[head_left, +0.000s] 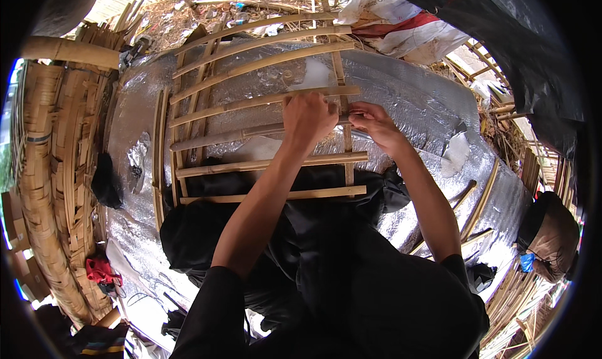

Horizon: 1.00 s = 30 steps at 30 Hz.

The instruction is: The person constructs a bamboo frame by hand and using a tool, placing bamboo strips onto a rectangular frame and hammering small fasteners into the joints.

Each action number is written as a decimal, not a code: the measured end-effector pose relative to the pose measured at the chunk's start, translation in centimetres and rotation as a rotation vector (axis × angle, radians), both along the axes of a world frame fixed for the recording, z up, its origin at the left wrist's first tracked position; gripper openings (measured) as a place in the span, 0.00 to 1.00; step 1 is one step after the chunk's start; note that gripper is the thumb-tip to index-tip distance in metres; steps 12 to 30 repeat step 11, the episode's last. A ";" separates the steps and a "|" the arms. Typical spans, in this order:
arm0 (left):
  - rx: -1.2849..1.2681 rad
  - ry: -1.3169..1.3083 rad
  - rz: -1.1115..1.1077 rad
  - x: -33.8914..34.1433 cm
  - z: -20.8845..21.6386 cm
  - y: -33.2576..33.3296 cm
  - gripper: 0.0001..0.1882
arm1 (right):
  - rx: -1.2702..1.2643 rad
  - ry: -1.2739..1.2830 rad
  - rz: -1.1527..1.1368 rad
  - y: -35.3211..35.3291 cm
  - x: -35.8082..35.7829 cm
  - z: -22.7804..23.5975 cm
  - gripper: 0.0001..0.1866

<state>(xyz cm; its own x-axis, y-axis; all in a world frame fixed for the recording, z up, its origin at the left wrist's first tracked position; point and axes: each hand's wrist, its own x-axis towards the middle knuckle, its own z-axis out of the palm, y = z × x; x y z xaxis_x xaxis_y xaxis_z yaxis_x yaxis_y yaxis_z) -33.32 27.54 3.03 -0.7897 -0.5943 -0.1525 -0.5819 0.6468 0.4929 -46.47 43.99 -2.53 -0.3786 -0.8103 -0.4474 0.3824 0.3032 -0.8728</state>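
Note:
A frame of split bamboo lies across my lap, its long slats crossing a narrow upright strip [348,147] on the right side. My left hand [308,121] is closed over one bamboo slat [216,137], close to where it meets that strip. From the right, my right hand [376,124] pinches at the same slat's end, its fingertips close to the left hand's. The joint between the hands is partly covered, so any small piece there cannot be made out. Above the hands runs another slat [251,102]; below them a lower slat [269,164] crosses over my dark clothing.
Silver foil sheeting [414,95] spreads under the frame. Loose bamboo strips [480,199] lie to the right, with others [160,152] at left. A woven bamboo wall [66,171] stands on the left. A white sack [401,26] and black plastic sheet [520,39] are at the far right.

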 end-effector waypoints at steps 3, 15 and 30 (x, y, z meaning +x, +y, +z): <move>0.216 -0.166 -0.053 -0.4 0.1 0.3 0.15 | 0.004 -0.021 0.002 0.1 0.0 0.5 0.19; 0.497 -0.186 0.075 -1.1 -2.3 0.1 0.19 | 0.066 0.006 0.053 0.9 -0.7 1.7 0.22; 0.497 -0.186 0.075 -1.1 -2.3 0.1 0.19 | 0.066 0.006 0.053 0.9 -0.7 1.7 0.22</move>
